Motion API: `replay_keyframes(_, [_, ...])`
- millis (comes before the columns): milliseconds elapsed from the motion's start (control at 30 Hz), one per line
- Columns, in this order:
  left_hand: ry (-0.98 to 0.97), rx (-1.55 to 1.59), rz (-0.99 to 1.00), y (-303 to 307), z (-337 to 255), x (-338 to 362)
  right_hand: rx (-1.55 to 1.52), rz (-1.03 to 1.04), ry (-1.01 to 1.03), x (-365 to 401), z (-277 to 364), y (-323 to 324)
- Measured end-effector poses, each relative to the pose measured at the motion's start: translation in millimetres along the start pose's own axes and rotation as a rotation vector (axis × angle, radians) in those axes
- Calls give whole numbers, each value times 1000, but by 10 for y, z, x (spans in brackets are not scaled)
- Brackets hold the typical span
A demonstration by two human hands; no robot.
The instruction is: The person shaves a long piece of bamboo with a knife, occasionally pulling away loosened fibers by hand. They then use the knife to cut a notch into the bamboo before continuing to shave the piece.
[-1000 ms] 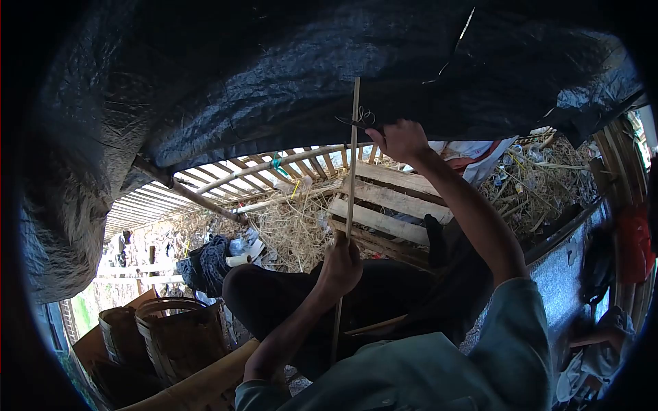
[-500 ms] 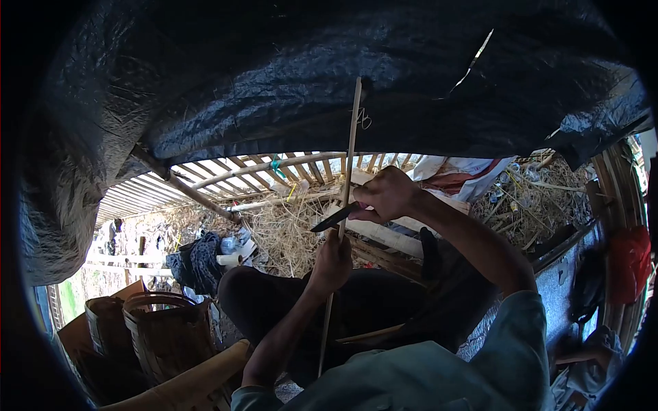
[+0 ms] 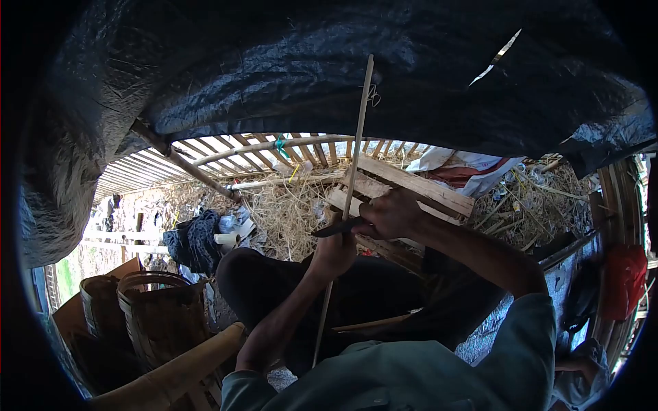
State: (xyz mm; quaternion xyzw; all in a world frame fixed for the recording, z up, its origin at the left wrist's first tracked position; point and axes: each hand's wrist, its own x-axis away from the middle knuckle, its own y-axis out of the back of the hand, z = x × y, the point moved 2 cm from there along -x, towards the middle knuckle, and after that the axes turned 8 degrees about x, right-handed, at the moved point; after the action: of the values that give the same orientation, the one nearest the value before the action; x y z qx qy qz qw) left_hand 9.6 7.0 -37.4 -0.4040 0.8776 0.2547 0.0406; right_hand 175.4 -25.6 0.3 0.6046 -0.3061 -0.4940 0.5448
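We count one thin bamboo strip (image 3: 355,157), standing nearly upright before us. Our left hand (image 3: 334,255) is closed around it low down. Just above, our right hand (image 3: 391,214) is fisted on one dark knife (image 3: 336,228), whose blade lies across the strip, pointing left. Left of the strip, lower, stand two woven baskets (image 3: 161,322). Behind the strip lies one wooden pallet (image 3: 419,183) on straw, and the strip's top reaches one black tarp (image 3: 288,68).

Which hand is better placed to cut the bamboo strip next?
Right. The right hand holds the knife with its blade at the bamboo strip; the left hand only holds the strip below.
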Motion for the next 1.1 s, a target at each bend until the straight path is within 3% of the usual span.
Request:
replay_keyframes(67, [-46, -38, -15, 18, -23, -44, 57, 31, -38, 5, 26, 23])
replay_keyframes(133, [152, 30, -51, 67, -164, -78, 138, 0, -61, -37, 4, 37])
replay_keyframes(167, [253, 65, -69, 62, -218, -70, 199, -41, -273, -75, -210, 63])
replay_keyframes(200, [37, -31, -40, -39, -101, 78, 259, -89, -494, -123, -533, 112])
replay_keyframes(233, [155, 111, 9, -66, -335, 106, 253, -160, -494, -140, -744, 354])
replay_keyframes(367, [299, 133, 112, -108, -342, 1, 303, -194, -575, -48, -944, 389])
replay_keyframes(400, [296, 169, 51, -96, -356, -7, 297, -87, -597, -89, -952, 436])
replay_keyframes(533, [102, 74, 15, -118, -186, -8, 282, -195, -544, -148, -998, 422])
replay_keyframes(633, [343, 151, 56, -67, -220, -45, 195, -183, -455, -174, -911, 463])
replay_keyframes(733, [145, 173, -15, -106, -106, -46, 171, -54, -322, -168, -714, 428])
replay_keyframes(767, [311, 265, 16, -121, -45, -41, 181, 7, -280, -165, -669, 396])
replay_keyframes(833, [643, 452, 82, -73, -112, -91, 88, -68, -151, -167, -590, 293])
replay_keyframes(933, [776, 620, 145, -15, -132, -152, 35, 62, -135, -145, -445, 300])
replay_keyframes(1033, [846, 489, 331, 82, -114, -263, 15, 95, -135, -135, -346, 307])
replay_keyframes(1100, [770, 666, 209, 59, -166, -313, 15, 109, -125, -138, -316, 280])
